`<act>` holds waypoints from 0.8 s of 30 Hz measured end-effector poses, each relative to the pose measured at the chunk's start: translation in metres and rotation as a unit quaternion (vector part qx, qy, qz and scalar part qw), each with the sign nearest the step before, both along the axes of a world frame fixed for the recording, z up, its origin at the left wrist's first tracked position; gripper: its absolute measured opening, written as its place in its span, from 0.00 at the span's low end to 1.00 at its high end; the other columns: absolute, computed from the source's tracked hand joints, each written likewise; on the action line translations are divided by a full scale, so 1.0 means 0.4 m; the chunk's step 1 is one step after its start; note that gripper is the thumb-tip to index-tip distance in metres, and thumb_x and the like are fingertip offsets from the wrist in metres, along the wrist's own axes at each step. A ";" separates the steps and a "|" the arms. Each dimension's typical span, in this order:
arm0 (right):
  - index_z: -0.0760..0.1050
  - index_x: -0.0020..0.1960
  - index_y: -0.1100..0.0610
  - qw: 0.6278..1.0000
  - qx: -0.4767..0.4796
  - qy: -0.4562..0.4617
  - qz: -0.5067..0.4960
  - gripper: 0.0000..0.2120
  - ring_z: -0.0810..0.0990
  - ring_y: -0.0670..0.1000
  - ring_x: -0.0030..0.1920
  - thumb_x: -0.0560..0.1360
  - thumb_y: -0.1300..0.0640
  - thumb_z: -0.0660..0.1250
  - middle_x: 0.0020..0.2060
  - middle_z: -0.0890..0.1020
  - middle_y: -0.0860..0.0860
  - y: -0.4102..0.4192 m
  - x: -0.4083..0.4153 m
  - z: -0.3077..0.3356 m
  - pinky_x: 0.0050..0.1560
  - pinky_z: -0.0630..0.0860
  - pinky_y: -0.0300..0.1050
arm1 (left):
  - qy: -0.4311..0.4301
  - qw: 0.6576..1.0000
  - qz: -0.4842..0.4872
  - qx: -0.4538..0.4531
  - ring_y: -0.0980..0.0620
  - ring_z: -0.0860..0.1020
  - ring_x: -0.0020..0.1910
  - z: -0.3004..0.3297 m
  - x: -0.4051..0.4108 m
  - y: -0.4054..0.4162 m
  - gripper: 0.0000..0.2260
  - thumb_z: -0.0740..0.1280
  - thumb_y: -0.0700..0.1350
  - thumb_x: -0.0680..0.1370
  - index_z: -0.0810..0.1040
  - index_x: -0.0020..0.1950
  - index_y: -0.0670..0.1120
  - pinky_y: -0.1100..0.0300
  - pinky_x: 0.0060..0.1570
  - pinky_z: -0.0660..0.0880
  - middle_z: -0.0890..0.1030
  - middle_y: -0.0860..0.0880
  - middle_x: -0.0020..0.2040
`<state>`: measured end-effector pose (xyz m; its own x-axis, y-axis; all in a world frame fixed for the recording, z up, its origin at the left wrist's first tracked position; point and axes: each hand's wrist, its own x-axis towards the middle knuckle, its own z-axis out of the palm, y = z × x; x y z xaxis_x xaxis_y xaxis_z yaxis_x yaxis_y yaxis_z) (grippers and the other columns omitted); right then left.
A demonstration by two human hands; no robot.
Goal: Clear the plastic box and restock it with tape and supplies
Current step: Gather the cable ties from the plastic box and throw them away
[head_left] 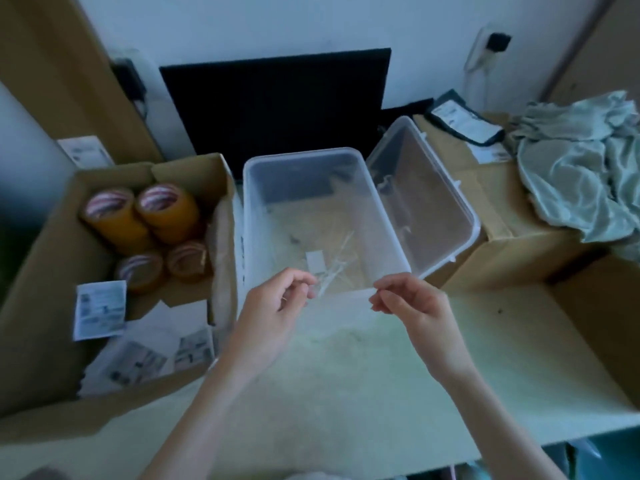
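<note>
The clear plastic box (254, 216) stands open in the middle of the table. On its floor lie several thin white strips (341, 247) and a small white tag (316, 263). My left hand (277, 303) hovers at the box's front rim, its fingertips pinching the near ends of the strips. At the front right corner of the box is my right hand (412, 303), fingers curled with the thumb against them; whether it holds the rim is unclear. Several brown tape rolls (166, 211) stand in a cardboard box (41, 271) on the left.
The box's clear lid (426, 202) leans against its right side, on a flat cardboard carton (498, 237). A crumpled pale cloth (581, 168) lies at the far right. Paper labels (100, 310) fill the front of the left cardboard box. A black panel (277, 105) stands behind.
</note>
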<state>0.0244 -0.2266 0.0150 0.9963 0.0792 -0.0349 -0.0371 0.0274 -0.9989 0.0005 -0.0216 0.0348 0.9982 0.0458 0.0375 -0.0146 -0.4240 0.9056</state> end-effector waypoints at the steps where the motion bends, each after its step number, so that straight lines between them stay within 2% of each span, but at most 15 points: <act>1: 0.77 0.44 0.61 1.000 -0.005 -0.010 -0.003 0.11 0.81 0.47 0.35 0.75 0.74 0.62 0.31 0.82 0.50 0.014 0.015 0.003 0.40 0.76 0.34 | 0.003 1.000 -0.005 0.017 0.62 0.79 0.43 0.005 0.017 0.024 0.07 0.62 0.41 0.80 0.78 0.48 0.52 0.71 0.44 0.72 0.82 0.57 0.42; 4: 0.78 0.44 0.60 0.998 -0.042 -0.037 -0.007 0.10 0.81 0.46 0.36 0.75 0.73 0.63 0.32 0.82 0.50 0.039 0.065 0.012 0.43 0.77 0.36 | 0.019 0.995 -0.028 0.098 0.64 0.76 0.47 0.014 0.084 0.070 0.06 0.62 0.44 0.80 0.77 0.51 0.53 0.74 0.45 0.70 0.80 0.59 0.47; 6: 0.79 0.45 0.58 0.995 -0.081 -0.057 -0.005 0.11 0.81 0.47 0.37 0.75 0.72 0.64 0.33 0.83 0.50 0.044 0.100 0.020 0.45 0.78 0.39 | 0.040 0.985 -0.060 0.160 0.64 0.75 0.48 0.010 0.142 0.080 0.07 0.60 0.46 0.81 0.76 0.56 0.51 0.76 0.45 0.68 0.78 0.58 0.51; 11: 0.79 0.44 0.50 0.985 -0.145 -0.088 0.005 0.15 0.83 0.48 0.40 0.75 0.70 0.65 0.34 0.83 0.47 0.037 0.196 0.039 0.49 0.77 0.39 | 0.093 0.944 -0.144 0.283 0.52 0.72 0.61 -0.042 0.323 0.056 0.13 0.59 0.48 0.81 0.71 0.65 0.47 0.58 0.60 0.69 0.73 0.50 0.64; 14: 0.78 0.44 0.48 0.984 -0.159 -0.082 0.003 0.15 0.83 0.49 0.42 0.75 0.68 0.66 0.36 0.84 0.43 0.022 0.250 0.030 0.51 0.78 0.43 | 0.139 0.898 -0.174 0.379 0.45 0.70 0.65 -0.110 0.423 0.017 0.16 0.59 0.49 0.81 0.69 0.68 0.46 0.51 0.62 0.68 0.70 0.46 0.67; 18: 0.78 0.46 0.49 0.989 -0.132 -0.069 -0.022 0.16 0.84 0.51 0.43 0.75 0.69 0.64 0.37 0.84 0.46 0.005 0.293 0.006 0.51 0.78 0.45 | 0.189 0.801 -0.259 0.505 0.41 0.68 0.68 -0.222 0.497 -0.031 0.20 0.59 0.52 0.79 0.68 0.69 0.44 0.39 0.69 0.59 0.70 0.42 0.68; 20: 0.79 0.47 0.52 0.992 -0.108 -0.057 -0.032 0.15 0.83 0.51 0.41 0.75 0.71 0.63 0.37 0.84 0.50 -0.003 0.311 -0.007 0.48 0.78 0.43 | 0.166 0.766 -0.290 0.550 0.42 0.72 0.64 -0.270 0.501 -0.048 0.17 0.58 0.50 0.80 0.70 0.65 0.43 0.44 0.65 0.66 0.73 0.42 0.65; 22: 0.78 0.48 0.55 0.995 -0.077 -0.044 -0.039 0.15 0.83 0.49 0.39 0.75 0.73 0.61 0.38 0.83 0.53 -0.009 0.325 -0.018 0.45 0.77 0.40 | 0.154 0.757 -0.291 0.564 0.42 0.74 0.62 -0.312 0.493 -0.060 0.17 0.59 0.51 0.80 0.70 0.64 0.43 0.51 0.59 0.68 0.74 0.42 0.63; 24: 0.78 0.48 0.59 0.997 -0.053 -0.036 -0.044 0.14 0.82 0.48 0.37 0.75 0.74 0.60 0.37 0.83 0.54 -0.011 0.333 -0.025 0.42 0.77 0.37 | 0.163 0.759 -0.279 0.566 0.43 0.74 0.62 -0.340 0.486 -0.069 0.19 0.61 0.53 0.79 0.69 0.65 0.43 0.52 0.60 0.67 0.74 0.42 0.63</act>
<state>0.1574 -0.2311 0.0051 0.9994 -0.0085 0.0331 0.0323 -0.0779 -0.9964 0.1950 -0.0491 -0.1010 0.8153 -0.2641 -0.5154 -0.3305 -0.9430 -0.0396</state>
